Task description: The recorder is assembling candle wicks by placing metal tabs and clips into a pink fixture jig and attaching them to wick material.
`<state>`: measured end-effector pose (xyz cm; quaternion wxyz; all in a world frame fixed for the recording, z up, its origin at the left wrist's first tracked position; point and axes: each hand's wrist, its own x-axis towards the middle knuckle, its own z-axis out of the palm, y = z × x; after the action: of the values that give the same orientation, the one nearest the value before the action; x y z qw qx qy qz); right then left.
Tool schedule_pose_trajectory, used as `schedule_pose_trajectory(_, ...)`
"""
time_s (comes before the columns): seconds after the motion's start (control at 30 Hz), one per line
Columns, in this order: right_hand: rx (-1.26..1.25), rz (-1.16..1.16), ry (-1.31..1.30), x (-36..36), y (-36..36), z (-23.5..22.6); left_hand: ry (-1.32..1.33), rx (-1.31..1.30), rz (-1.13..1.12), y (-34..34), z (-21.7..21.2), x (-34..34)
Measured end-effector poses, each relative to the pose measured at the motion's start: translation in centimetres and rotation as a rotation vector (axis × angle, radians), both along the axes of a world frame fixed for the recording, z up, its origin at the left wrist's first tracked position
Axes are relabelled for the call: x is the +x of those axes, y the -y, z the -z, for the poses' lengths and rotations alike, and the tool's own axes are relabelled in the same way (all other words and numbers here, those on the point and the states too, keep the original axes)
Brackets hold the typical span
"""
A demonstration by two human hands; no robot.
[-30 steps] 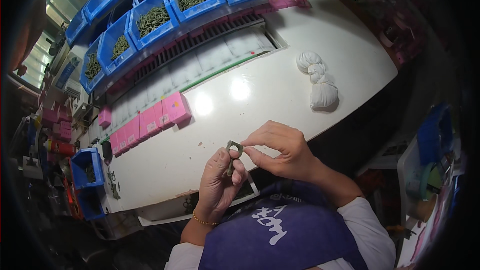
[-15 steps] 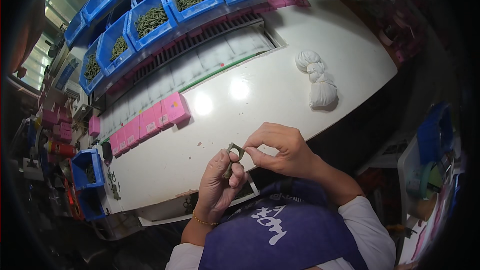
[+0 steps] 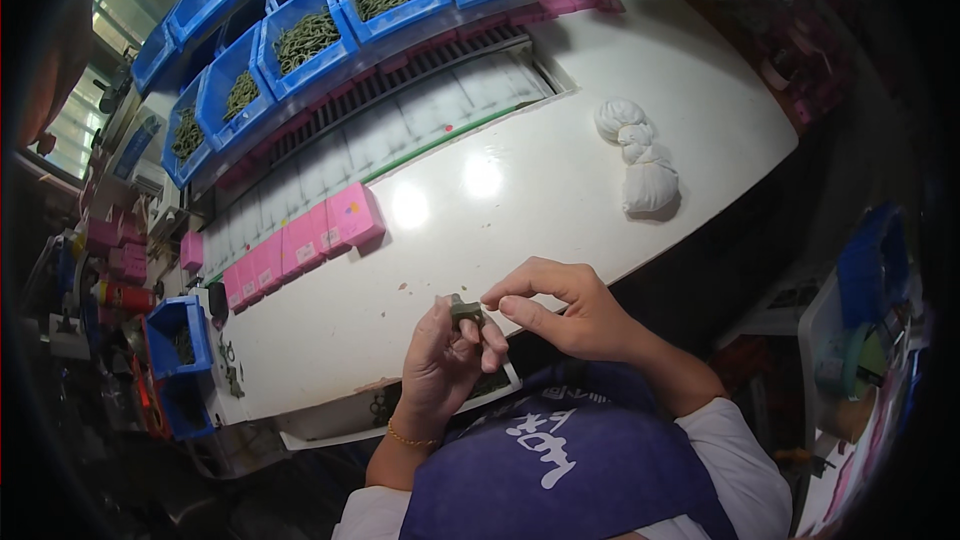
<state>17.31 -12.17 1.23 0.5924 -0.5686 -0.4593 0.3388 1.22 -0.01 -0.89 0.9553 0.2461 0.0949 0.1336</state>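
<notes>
My left hand (image 3: 440, 365) grips a dull green ring (image 3: 465, 312) between thumb and fingers, above the front edge of the white table (image 3: 540, 210). The ring's broad flat top faces upward, and the fingers cover its lower part. Close by on the right, my right hand (image 3: 570, 315) has thumb and forefinger brought together in a pinch, a little apart from the ring. Whatever sits between those fingertips, if anything, is too small to make out. Below my hands a pale drawer or tray (image 3: 330, 425) with dark green pieces shows partly at the table edge.
Blue bins (image 3: 305, 40) full of green rings stand in a row at the back left. Pink boxes (image 3: 300, 245) line up before a recessed panel. A knotted white cloth bundle (image 3: 645, 160) lies at right. Small green pieces (image 3: 232, 370) lie by the table's left edge.
My left hand has turned the ring, so its opening no longer shows and its flat top does. My right fingertips have come away from the ring's edge.
</notes>
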Motion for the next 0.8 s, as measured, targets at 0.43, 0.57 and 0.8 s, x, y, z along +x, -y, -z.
schedule_pose_trajectory(0.43,0.148,0.01,0.218,0.1,0.1,0.0,-0.169,0.325,-0.044,-0.6,-1.2,0.2)
schedule_pose_trajectory(0.57,0.181,0.009,0.292,0.1,0.1,-0.3,-0.221,0.351,-0.039,-0.8,-1.2,0.0)
schedule_pose_trajectory(0.8,0.223,-0.035,0.362,0.5,0.1,0.1,-0.216,0.375,-0.031,-0.9,-1.2,-0.1)
